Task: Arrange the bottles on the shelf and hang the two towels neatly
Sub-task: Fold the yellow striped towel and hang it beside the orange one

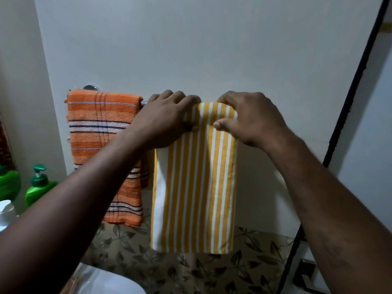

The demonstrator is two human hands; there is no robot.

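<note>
We log both hands up at the rail. Left hand curls over the yellow towel at its top fold, thumb on the front. Right hand pinches the same fold just beside it. The towel hangs below both hands. Orange towel hangs just left of the left hand, bottles farther down-left.

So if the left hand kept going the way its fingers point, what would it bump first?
The left hand grips the yellow striped towel on the rail; beyond that, probably the white wall, though depth is unclear.
</note>
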